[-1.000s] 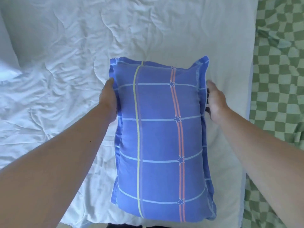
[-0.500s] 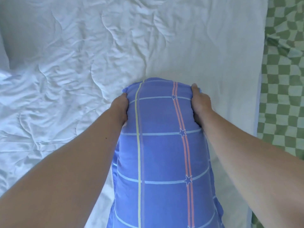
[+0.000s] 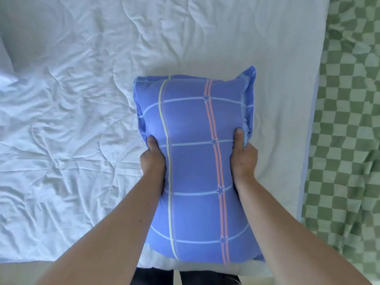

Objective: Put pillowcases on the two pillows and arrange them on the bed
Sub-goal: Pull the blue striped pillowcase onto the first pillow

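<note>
A pillow in a blue pillowcase [image 3: 193, 161] with a pale grid, a yellow stripe and a pink star stripe lies lengthwise on the white quilt [image 3: 82, 120], its near end at the bed's front edge. My left hand [image 3: 152, 159] grips its left side at mid-length, thumb on top. My right hand [image 3: 242, 155] grips the right side, thumb on the top face, and the fingers are hidden under the flange. Both hands squeeze the pillow into a waist. Only the corner of a second, white pillow [image 3: 5, 68] shows at the far left.
A green-and-white checked cover [image 3: 345, 140] runs along the right side of the bed. The wrinkled white quilt spreads to the left and far side. The bed's near edge [image 3: 61, 264] lies below, with my dark trousers [image 3: 185, 278] showing at the bottom.
My hands slid back from the pillow's far end to its middle. The far end, bunched up half a second ago, now lies spread out with its flange showing.
</note>
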